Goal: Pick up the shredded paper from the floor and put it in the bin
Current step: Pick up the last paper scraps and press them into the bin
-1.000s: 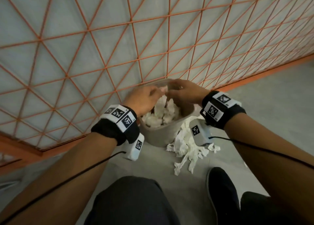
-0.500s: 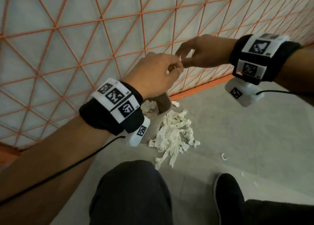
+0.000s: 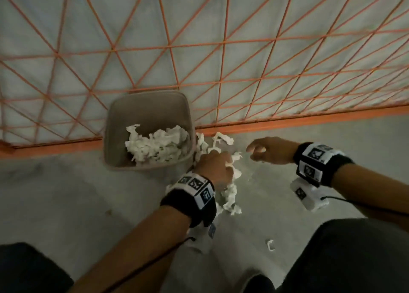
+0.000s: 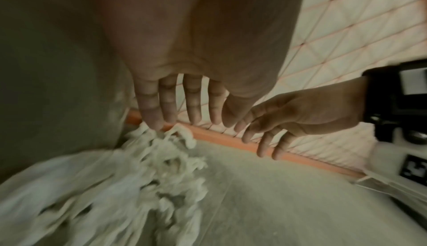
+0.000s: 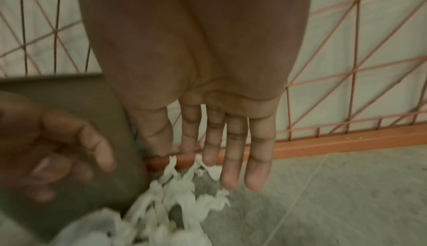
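Note:
A grey bin point(image 3: 115, 124) stands against the fence, with shredded white paper point(image 3: 157, 147) inside it. More shredded paper point(image 3: 230, 196) lies in a pile on the floor just right of the bin. My left hand point(image 3: 218, 164) is down over this pile; the left wrist view shows its fingers point(image 4: 191, 107) straight and spread, the tips at the pile's point(image 4: 161, 173) far end. My right hand point(image 3: 257, 152) hovers open a little to the right. In the right wrist view its fingers point(image 5: 233, 151) hang straight over the strips point(image 5: 180, 195), holding nothing.
An orange lattice fence with an orange base rail point(image 3: 287, 124) runs right behind the bin. One small paper scrap point(image 3: 270, 245) lies on the grey floor nearer to me. My dark-clothed knees fill the lower corners of the head view.
Both hands were raised together above the bin, fingertips meeting. They have dropped to the floor pile right of the bin and spread open. The head view has tilted down.

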Available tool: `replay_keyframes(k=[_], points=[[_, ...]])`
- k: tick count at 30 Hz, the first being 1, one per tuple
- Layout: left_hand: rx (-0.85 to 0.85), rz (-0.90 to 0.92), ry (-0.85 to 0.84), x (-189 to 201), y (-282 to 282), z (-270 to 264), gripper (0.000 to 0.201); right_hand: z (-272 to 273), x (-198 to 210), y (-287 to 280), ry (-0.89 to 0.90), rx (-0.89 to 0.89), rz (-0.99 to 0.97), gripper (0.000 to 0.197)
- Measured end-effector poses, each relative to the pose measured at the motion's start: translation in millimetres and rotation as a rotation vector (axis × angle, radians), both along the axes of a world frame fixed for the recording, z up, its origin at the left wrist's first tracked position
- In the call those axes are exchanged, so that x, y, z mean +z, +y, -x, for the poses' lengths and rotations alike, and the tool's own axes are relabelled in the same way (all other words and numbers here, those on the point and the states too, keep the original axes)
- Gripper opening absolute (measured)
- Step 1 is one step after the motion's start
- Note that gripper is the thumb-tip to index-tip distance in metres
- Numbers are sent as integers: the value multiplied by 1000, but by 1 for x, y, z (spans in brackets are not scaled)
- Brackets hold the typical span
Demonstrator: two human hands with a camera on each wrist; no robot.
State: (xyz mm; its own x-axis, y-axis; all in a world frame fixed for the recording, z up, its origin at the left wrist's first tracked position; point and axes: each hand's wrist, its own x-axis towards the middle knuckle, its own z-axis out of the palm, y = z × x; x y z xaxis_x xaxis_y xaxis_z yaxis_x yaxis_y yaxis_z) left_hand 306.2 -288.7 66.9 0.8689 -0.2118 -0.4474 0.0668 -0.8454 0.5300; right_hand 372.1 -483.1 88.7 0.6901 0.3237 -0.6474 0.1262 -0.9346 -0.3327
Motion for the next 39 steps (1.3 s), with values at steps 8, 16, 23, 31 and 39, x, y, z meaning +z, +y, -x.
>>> replay_keyframes(k=[8,16,23,31,39], points=[[339,-26,81,-50,4,21,42,8,-85,-1,-65,-2,-109,60],[313,-44,-50,-83,3,2,44,-25,-120,48,-351,227,-88,82],[298,-66,22,-124,9,-20,71,-49,-152,59,-227,308,-24,84],[288,-207,-71,-131,11,-41,63,-38,-166,49,-322,19,-212,58],[449,227,-353,-77,15,34,14,25,-152,50,-181,-359,-397,20]])
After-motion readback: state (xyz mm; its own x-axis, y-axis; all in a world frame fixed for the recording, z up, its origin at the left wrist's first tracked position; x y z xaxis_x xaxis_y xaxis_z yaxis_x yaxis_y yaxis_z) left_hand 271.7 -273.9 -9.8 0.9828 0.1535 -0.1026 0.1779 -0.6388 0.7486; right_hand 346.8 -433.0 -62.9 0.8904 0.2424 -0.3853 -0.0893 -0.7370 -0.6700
